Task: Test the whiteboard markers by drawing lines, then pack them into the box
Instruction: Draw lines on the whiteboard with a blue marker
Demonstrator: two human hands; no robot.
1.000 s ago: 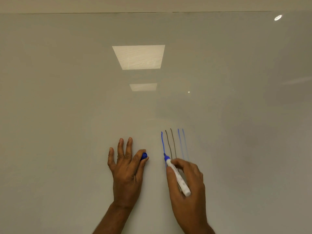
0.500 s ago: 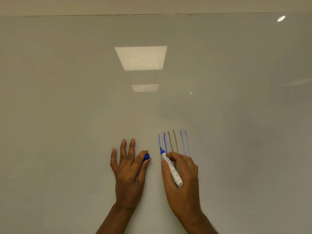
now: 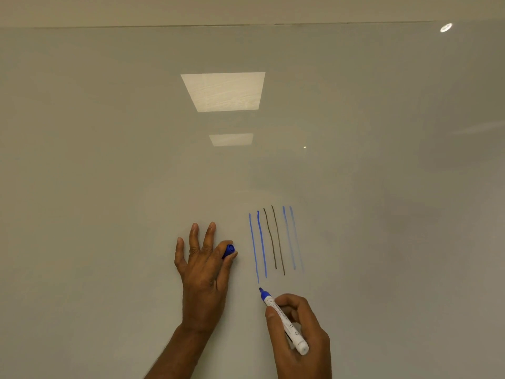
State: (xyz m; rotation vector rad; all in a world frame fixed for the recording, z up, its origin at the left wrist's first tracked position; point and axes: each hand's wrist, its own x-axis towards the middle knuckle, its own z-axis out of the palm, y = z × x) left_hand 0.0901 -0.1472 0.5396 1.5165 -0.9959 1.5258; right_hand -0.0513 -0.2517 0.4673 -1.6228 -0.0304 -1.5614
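A glossy whiteboard (image 3: 109,187) fills the view. My right hand (image 3: 303,332) grips a white marker with a blue tip (image 3: 284,321), uncapped; its tip sits just below the leftmost blue line, slightly off it. Several vertical lines (image 3: 273,242) are drawn on the board: two bright blue at the left, two dark brown in the middle, two pale blue at the right. My left hand (image 3: 202,272) rests flat against the board to the left of the lines, with the blue marker cap (image 3: 229,250) pinched between thumb and forefinger. No box is in view.
Two ceiling light panels (image 3: 222,91) and a small round lamp (image 3: 446,27) are reflected in the board. The board's top edge (image 3: 246,24) runs across the upper part of the view.
My right hand has drawn a second bright blue line downward, left of the first, and pulled the marker down past its end. The left hand has stayed in place with the cap.
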